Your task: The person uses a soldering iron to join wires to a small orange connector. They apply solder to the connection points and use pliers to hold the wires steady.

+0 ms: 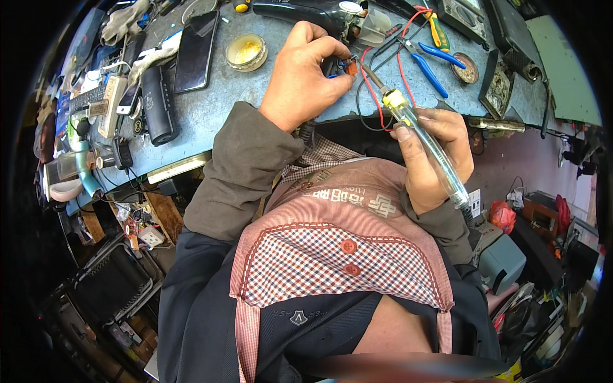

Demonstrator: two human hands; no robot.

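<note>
My left hand point(306, 76) is closed in a pinch at the bench's near edge, gripping a small orange-and-blue electrical part point(350, 66) between thumb and fingers. In my right hand point(437, 153) is a soldering iron point(415, 118) with a clear, yellow-collared handle, held like a pen. Its metal tip points up and left and meets or nearly meets the small part; actual contact is too fine to make out. Just beyond my left hand lies a black hand-held appliance point(303, 14) with its end opened up. A round tin of yellowish rosin-like stuff point(246, 52) sits to the left.
On the blue workbench point(217, 115) lie a dark phone point(196, 51), a black cylinder point(158, 105) and cluttered parts at left. Blue-handled pliers point(429, 75), red and black test leads point(401, 64), a multimeter point(461, 19) and a small round tin point(465, 68) are at right.
</note>
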